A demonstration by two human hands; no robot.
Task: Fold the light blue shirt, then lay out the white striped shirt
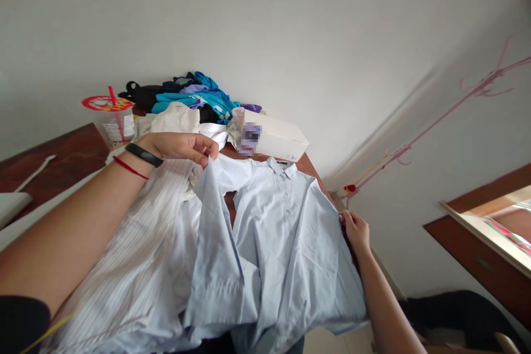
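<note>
White wall, dark counter (pixel 70 149): pale blue shirt (pixel 286 221) spread flat.
The left hand (pixel 180 146) pinches its sleeve (pixel 215 221) up; the right hand (pixel 355 230), fingers closed on the side seam at the counter's right edge, pulls the cloth taut.

Beyond my left hand (pixel 182 146): cup (pixel 114 124), clothes pile (pixel 194 98) and box (pixel 276 141) block the far edge; bare table (pixel 68 155) open leftward.

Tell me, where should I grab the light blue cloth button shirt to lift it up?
Probably the shoulders beside the collar, one from each side. The light blue cloth button shirt lies front up with its collar farthest away. The left hand pinches a raised sleeve; the right hand holds the right edge.
</note>
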